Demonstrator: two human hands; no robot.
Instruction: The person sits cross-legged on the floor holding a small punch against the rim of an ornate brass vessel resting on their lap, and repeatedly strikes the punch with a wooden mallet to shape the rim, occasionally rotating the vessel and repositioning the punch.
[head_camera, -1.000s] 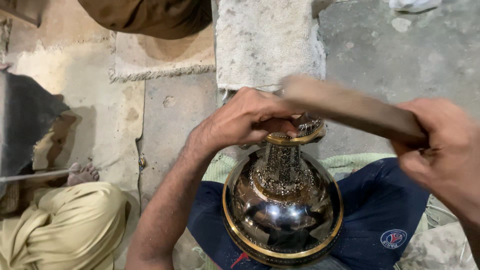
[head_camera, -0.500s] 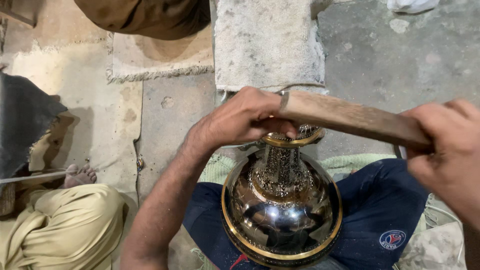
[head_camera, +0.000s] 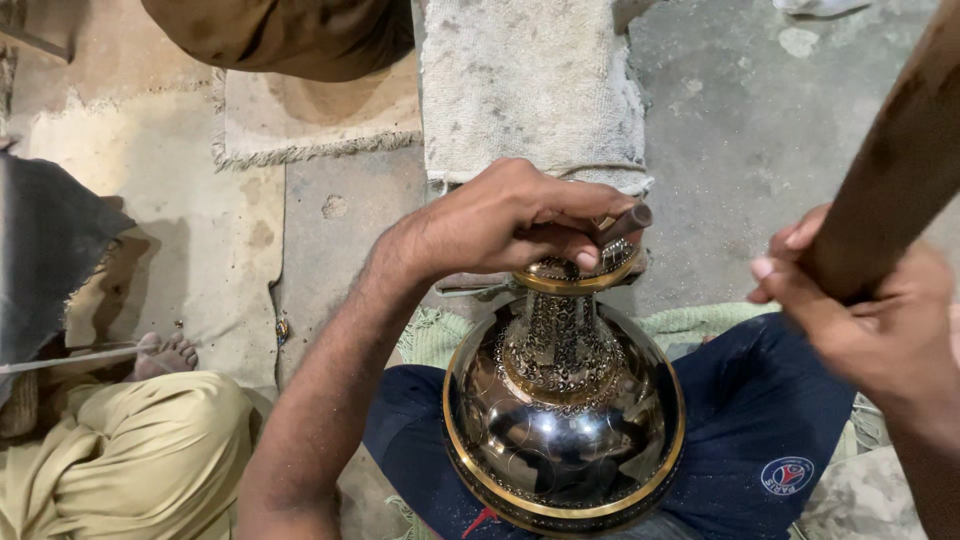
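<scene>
1. Your left hand (head_camera: 505, 222) curls over the mouth of the metal vase (head_camera: 563, 405), fingers closed around a short dark rod (head_camera: 622, 222) that it presses against the vase's gold rim.
2. The rod's blunt end pokes out just past your fingertips, to the right of the rim.
3. Your right hand (head_camera: 868, 325) is wrapped tight around a thick wooden stick (head_camera: 895, 175), which slants up and away toward the top right corner, raised well clear of the vase.
4. The vase rests in your lap, against your dark blue shorts (head_camera: 775, 420), with its neck pointing away from you. Its round polished belly carries a gold band around the widest part, and the neck is covered in fine engraved patterning.
5. A greenish cloth (head_camera: 690, 325) lies under your legs on the concrete floor (head_camera: 760, 110).
6. A grey, worn towel (head_camera: 530, 85) lies on the floor just beyond the vase's mouth.
7. At the left edge, another person sits on the floor in tan trousers (head_camera: 130, 450), a bare foot (head_camera: 165, 352) showing beside a thin metal rod (head_camera: 60, 360).
8. A frayed beige mat (head_camera: 310, 125) lies on the floor to the left of the towel.
</scene>
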